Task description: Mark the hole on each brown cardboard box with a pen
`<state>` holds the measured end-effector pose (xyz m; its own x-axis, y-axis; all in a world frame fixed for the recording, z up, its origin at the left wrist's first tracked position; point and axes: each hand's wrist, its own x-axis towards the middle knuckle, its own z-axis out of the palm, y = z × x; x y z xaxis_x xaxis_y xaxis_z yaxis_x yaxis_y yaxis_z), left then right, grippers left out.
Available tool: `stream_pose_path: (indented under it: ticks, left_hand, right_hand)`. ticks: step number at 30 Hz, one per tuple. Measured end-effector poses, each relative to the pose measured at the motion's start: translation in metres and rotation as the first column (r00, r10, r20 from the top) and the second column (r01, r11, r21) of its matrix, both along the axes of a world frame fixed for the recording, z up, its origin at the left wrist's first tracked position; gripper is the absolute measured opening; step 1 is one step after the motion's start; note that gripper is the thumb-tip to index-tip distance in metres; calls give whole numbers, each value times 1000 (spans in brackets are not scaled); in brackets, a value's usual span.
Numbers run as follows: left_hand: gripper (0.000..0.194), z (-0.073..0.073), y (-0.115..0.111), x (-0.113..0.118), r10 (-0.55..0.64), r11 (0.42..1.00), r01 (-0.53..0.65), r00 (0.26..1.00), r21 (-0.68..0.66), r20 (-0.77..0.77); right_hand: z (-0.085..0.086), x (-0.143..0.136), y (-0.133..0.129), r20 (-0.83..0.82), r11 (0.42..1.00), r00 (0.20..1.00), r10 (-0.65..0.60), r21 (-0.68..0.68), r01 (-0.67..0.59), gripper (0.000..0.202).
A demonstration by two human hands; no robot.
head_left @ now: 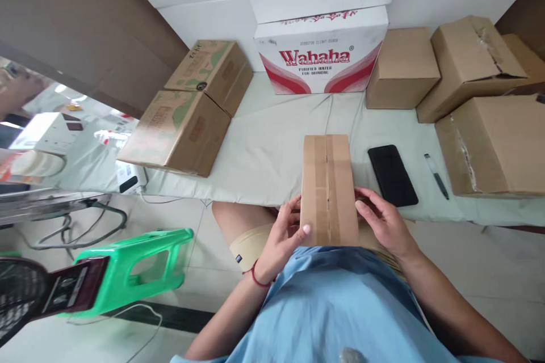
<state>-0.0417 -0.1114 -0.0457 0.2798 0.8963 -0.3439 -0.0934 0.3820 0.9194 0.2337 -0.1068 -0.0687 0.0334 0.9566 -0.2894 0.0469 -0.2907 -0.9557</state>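
A brown cardboard box with tape along its top seam stands at the table's near edge, its near end against my shirt. My left hand grips its left side, thumb on the near top edge and fingers curled against the side wall. On the opposite side my right hand holds the box, fingers and thumb touching the right wall. A red cord circles my left wrist. Close to my right hand lies a black smartphone, and beyond it a pen. The box's underside is hidden.
Two printed cartons sit on the left of the cloth-covered table. A Wahaha water carton stands at the back. Several plain cardboard boxes fill the right end. A green plastic stool is on the floor at left.
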Motion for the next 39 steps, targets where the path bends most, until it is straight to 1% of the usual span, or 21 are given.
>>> stream_pose_path:
  ticks: [2, 4, 5, 7, 10, 13, 16, 18, 20, 22, 23, 25, 27, 28, 29, 31, 33, 34, 35, 37, 39]
  left_hand:
    - [73, 14, -3, 1, 13, 990, -1, 997, 143, -82]
    - [66, 27, -4, 3, 43, 963, 10, 980, 268, -193]
    - [64, 33, -3, 4, 50, 955, 21, 972, 295, -232]
    - [65, 39, 0, 6, 27, 959, 45, 968, 281, -249]
    - [71, 37, 4, 10, -1, 985, 28, 987, 171, -160]
    - [61, 28, 7, 15, 112, 994, -111, 991, 13, -76]
    - [54, 23, 11, 17, 293, 936, -275, 955, -221, 50]
    - [51, 21, 15, 12, 385, 876, -309, 910, -370, 151]
    - [49, 18, 17, 5, 419, 836, -274, 878, -474, 230]
    - [51, 14, 17, -3, 398, 825, -198, 869, -530, 294]
    - [53, 12, 16, -6, 376, 829, -160, 868, -535, 324]
    - [55, 8, 14, -12, 343, 846, -104, 857, -523, 384]
    - [54, 3, 14, -19, 338, 853, -82, 839, -515, 427]
    - [55, 1, 16, -22, 342, 854, -84, 834, -513, 433]
    - [55, -1, 19, -25, 347, 854, -97, 838, -510, 421]
    - [55, -7, 28, -28, 338, 861, -156, 887, -485, 314]
    - [50, -13, 38, -27, 304, 885, -237, 946, -402, 112]
    - [48, -15, 42, -26, 287, 899, -265, 958, -350, 12]
    - [48, -18, 45, -23, 279, 911, -287, 958, -298, -69]
    - [55, -22, 46, -20, 299, 923, -327, 941, -200, -159]
    - [64, -23, 41, -18, 355, 918, -383, 910, -103, -213]
  right_hand:
    - [0, 0, 0, -74, 999, 996, -50, -12, 49, 56]
    - [-2, -2, 1, -154, 993, 982, -105, -66, 95, 59]
    - [-3, -3, 2, -186, 990, 974, -126, -92, 110, 60]
    - [-2, -4, 1, -231, 987, 963, -140, -109, 117, 61]
    - [5, -3, -3, -285, 996, 954, -94, -33, 88, 55]
    - [20, 0, -10, -237, 995, 971, 42, 103, -18, 52]
    - [35, -1, -14, -193, 969, 966, 172, 207, -131, 53]
    - [42, -3, -12, -208, 957, 955, 210, 245, -157, 54]
    - [47, -1, -6, -178, 965, 974, 138, 247, -91, 50]
    - [46, 6, 1, -65, 971, 996, -56, 229, 69, 42]
    - [44, 12, 4, 16, 962, 986, -164, 222, 156, 38]
    - [38, 30, 7, 191, 941, 934, -302, 219, 259, 37]
    - [32, 54, 7, 378, 932, 857, -351, 229, 281, 38]
    - [29, 66, 5, 478, 927, 797, -370, 244, 285, 38]
    - [26, 79, 2, 581, 920, 714, -390, 267, 285, 38]
    - [21, 103, -1, 776, 921, 499, -384, 287, 263, 39]
    - [15, 121, -2, 924, 955, 288, -253, 190, 229, 42]
    - [12, 128, -1, 967, 969, 212, -143, 93, 228, 44]
    - [9, 133, 1, 986, 971, 163, -28, -12, 241, 45]
    - [1, 139, 5, 981, 942, 133, 143, -176, 285, 45]
    - [-6, 142, 10, 972, 926, 152, 180, -220, 309, 40]
